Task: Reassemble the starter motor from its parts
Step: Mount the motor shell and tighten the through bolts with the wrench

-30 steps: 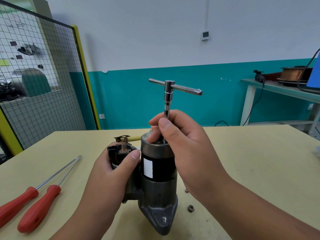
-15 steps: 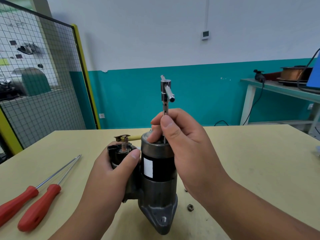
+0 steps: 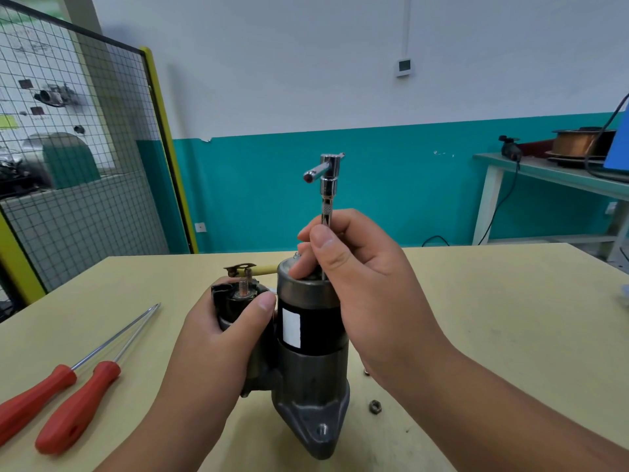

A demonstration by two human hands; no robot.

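The starter motor (image 3: pixel 311 338) stands upright on the yellow table (image 3: pixel 493 335), nose casting down, its black body bearing a white label. My left hand (image 3: pixel 224 338) grips the black solenoid (image 3: pixel 235 301) on the motor's left side, thumb across its front. A chrome T-handle socket wrench (image 3: pixel 327 185) stands vertically on the motor's top end. My right hand (image 3: pixel 357 264) pinches its shaft just above the end cap. The crossbar points toward me and to the left. A yellow lead with a metal lug (image 3: pixel 250 269) sticks out over the solenoid stud.
Two red-handled screwdrivers (image 3: pixel 73 400) lie at the left on the table. A loose nut (image 3: pixel 375 406) sits just right of the motor's base, and a small part peeks out under my right wrist. A wire-mesh guard stands far left, a workbench far right.
The wrench's crossbar has turned: it lay crosswise a second ago, swung end-on toward me, and now points toward me and leftward. My right hand's fingers turned the shaft. The motor and left hand stayed put.
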